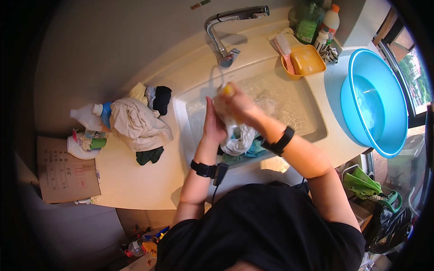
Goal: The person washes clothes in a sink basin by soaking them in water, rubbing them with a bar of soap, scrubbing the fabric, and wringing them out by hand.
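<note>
Over the water-filled sink (pixel 187 135), my right hand (pixel 241 103) grips a small yellow object, probably a bar of soap (pixel 228 89), blurred by motion. It presses against a white cloth (pixel 222 105). My left hand (pixel 213 123) supports this cloth from the left, palm inward and its visible finger straight; the other fingers are hidden behind the cloth. Below both hands, a bunched white garment (pixel 239 144) and a teal cloth (pixel 255 149) lie at the sink's near side. Behind them rises the chrome faucet (pixel 217 37), with its spout swung right.
Left on the counter are a heap of beige cloth (pixel 139 123), dark garments (pixel 162 100), bottles (pixel 89 117) and a cardboard box (pixel 67 169). A yellow soap dish (pixel 307 61) with a pink-handled brush (pixel 284 50) sits at the back right. A blue basin (pixel 369 98) stands right.
</note>
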Tool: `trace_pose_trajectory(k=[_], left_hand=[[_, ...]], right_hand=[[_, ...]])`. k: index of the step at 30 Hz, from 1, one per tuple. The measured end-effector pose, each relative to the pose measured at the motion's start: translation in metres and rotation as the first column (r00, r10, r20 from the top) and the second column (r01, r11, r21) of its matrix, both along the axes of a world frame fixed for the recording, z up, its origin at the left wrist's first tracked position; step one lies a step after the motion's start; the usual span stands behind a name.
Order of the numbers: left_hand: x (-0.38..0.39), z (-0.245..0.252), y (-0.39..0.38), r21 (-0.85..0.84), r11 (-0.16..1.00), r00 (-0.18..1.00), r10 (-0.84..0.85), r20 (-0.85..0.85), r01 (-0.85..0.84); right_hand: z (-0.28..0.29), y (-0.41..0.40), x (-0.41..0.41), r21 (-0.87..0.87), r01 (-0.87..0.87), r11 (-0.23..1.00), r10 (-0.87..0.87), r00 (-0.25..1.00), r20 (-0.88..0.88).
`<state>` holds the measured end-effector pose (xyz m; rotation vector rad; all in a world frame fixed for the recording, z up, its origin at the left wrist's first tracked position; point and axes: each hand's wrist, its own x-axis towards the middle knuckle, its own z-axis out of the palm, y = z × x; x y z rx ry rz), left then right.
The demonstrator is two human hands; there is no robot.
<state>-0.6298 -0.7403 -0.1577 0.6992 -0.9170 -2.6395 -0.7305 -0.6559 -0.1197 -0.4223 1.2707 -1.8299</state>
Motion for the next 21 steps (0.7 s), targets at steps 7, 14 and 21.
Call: trace_pose_trajectory(k=[7, 14, 21], left_hand=[[-0.013, -0.027, 0.009, -0.043, 0.999, 0.848, -0.022, -0.53, 0.0], [0.0, -0.024, 0.013, 0.079, 0.992, 0.994, 0.104, -0.036, -0.101], [0.01, -0.016, 0.008, 0.086, 0.991, 0.994, 0.105, -0.027, -0.102]], right_hand=[[0.007, -0.007, 0.049, 0.033, 0.404, 0.914, -0.099, 0.302, -0.948], [-0.021, -0.044, 0.016, 0.362, 0.413, 0.836, 0.122, 0.503, -0.856], [-0.053, -0.025, -0.027, 0.251, 0.335, 0.908, 0.019, 0.565, -0.825]])
